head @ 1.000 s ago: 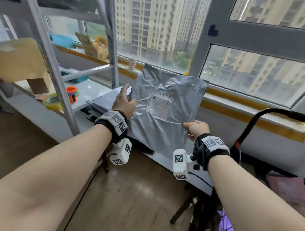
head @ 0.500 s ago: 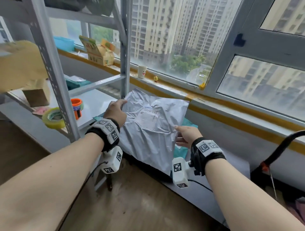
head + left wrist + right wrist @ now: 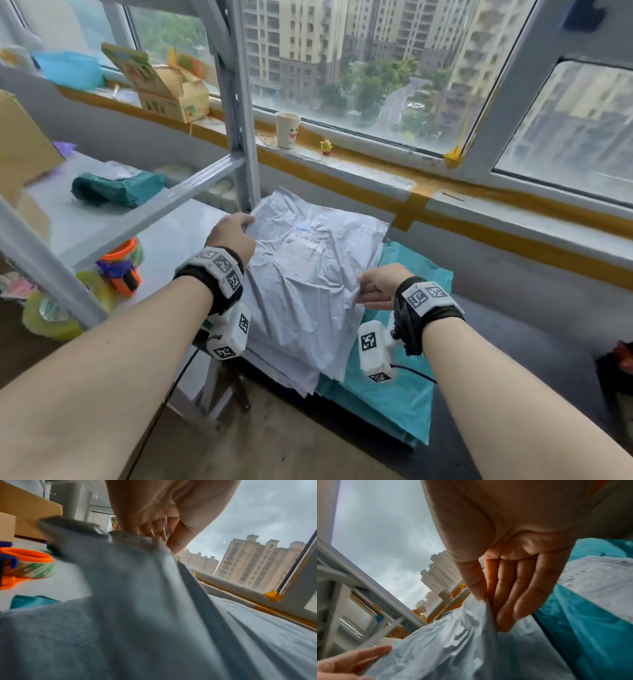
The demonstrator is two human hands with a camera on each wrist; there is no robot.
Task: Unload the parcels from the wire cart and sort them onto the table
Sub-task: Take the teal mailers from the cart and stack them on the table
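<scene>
Head view: both hands hold a crinkled grey parcel on the bench, below the window.
Its white shipping label faces up, the print too small to read. The left hand clasps the far left corner; the right hand pinches the near right edge between thumb and fingers. The parcel rests on more grey parcels and a teal parcel.

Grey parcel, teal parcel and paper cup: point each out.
grey parcel (image 3: 308,274), head view, on its crumpled middle.
teal parcel (image 3: 394,404), head view, on its bare near part.
paper cup (image 3: 287,132), head view, on its side wall.
</scene>
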